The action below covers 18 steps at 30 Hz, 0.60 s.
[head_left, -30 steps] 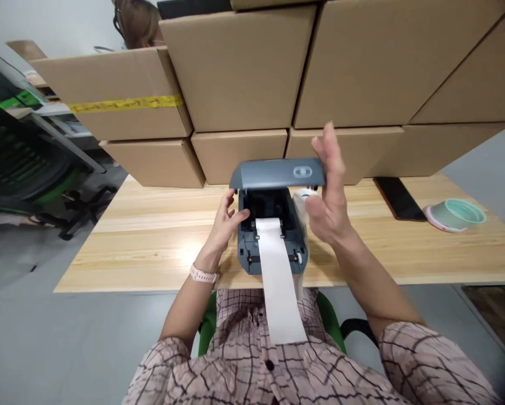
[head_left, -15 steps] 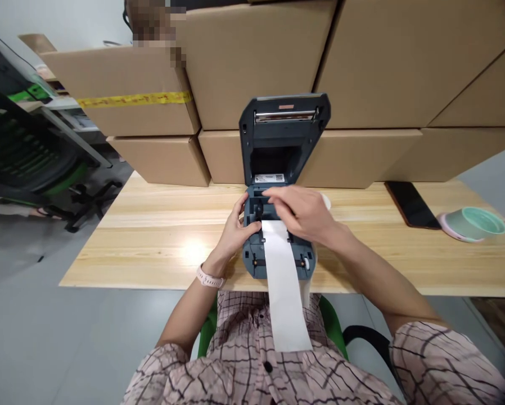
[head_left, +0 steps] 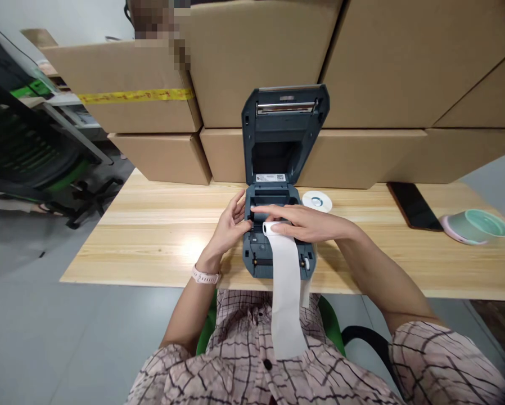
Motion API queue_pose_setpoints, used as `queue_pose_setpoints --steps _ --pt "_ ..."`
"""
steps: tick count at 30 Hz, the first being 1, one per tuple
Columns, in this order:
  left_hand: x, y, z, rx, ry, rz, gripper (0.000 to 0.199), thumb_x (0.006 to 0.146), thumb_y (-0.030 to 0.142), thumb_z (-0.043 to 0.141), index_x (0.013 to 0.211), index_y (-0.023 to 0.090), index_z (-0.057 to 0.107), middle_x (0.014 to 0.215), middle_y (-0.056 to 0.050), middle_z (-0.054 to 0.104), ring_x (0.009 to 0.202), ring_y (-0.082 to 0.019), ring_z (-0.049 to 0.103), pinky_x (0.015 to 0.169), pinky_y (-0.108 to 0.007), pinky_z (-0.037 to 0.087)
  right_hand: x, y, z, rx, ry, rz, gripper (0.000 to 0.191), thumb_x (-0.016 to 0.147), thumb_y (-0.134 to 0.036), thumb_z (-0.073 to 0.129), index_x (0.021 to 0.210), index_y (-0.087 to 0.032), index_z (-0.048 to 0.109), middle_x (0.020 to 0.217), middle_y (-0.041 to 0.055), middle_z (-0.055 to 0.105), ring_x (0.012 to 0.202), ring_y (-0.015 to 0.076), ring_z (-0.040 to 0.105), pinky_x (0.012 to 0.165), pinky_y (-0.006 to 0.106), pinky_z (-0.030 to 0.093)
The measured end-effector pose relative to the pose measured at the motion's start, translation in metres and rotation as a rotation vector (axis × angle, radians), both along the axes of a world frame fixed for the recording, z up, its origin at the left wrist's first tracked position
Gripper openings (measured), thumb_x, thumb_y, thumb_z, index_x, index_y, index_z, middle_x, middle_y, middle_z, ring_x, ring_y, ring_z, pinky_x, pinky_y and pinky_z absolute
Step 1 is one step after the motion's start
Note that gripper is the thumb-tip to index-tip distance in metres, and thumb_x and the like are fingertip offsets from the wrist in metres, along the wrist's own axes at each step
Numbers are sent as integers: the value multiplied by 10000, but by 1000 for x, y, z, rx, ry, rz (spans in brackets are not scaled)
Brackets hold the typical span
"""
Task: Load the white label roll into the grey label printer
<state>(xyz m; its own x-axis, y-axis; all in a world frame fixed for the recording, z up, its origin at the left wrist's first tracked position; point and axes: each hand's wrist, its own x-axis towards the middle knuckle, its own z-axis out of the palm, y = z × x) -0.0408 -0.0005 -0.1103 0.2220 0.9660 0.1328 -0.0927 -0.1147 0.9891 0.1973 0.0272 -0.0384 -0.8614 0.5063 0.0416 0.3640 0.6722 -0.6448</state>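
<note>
A dark grey label printer (head_left: 258, 269) stands on the table with its lid (head_left: 269, 129) raised. My right hand (head_left: 307, 222) reaches in from the right and grips a small white paper roll (head_left: 265, 229) inside the bay, thumb on the near side and fingers stretched over the far side. From the roll a paper strip (head_left: 287, 304) runs over the printer's front and hangs down to my lap. At the printer's left side is my left hand (head_left: 230, 224), fingers apart along the wall and thumb tip touching the rim; nothing else shows in it.
Cardboard boxes (head_left: 256, 67) are stacked behind the table (head_left: 151, 236). A white disc-shaped roll (head_left: 321, 194) lies to the printer's right. Farther right are a phone (head_left: 413, 205) and a green cup (head_left: 480, 224). An office chair (head_left: 28, 152) stands at the left.
The paper roll has come into sight in my right hand, which has lowered and flattened toward it. My left hand has shifted slightly left. The disc-shaped roll is now uncovered.
</note>
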Motion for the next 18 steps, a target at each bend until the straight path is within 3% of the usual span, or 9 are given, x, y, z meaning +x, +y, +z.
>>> queue_pose_setpoints --steps 3,7,9,12,15,18 --pt "1 -1 0 4 13 4 853 798 217 734 1576 246 385 1638 -147 459 1493 -302 482 1237 -490 405 21 -7 9 -175 150 1 613 1036 -498 504 1595 -265 411 1191 65 740 976 202 694 879 357 553" --pt "3 -2 -3 28 13 15 841 806 240 737 1575 238 397 1643 -151 447 1518 -309 445 1264 -508 365 85 -28 12 -228 346 -300 615 937 -482 693 1513 -352 519 1213 72 722 1095 249 700 931 414 587" --pt "5 -2 -3 34 16 27 828 802 239 739 1565 244 416 1643 -148 447 1514 -312 449 1267 -517 358 122 -40 3 -235 385 -487 615 895 -474 746 1473 -400 551 1198 67 718 1097 272 703 905 430 607" --pt "7 -3 -2 26 18 38 820 798 240 746 1555 243 432 1640 -153 447 1492 -313 477 1262 -522 366 158 -51 -25 -256 336 -707 627 852 -519 774 1438 -404 583 1216 85 700 1126 303 695 887 444 624" --pt "7 -4 -2 16 16 45 826 792 251 762 1551 230 437 1632 -165 453 1477 -316 493 1257 -523 372 166 -52 -54 -271 294 -801 617 837 -566 771 1408 -393 613 1270 99 683 1162 331 684 910 462 621" --pt "7 -4 -3 5 18 50 821 795 268 773 1547 244 444 1636 -163 447 1474 -317 496 1256 -530 370 168 -52 -66 -287 315 -828 539 855 -541 768 1367 -429 643 1300 120 677 1130 330 700 853 422 614"
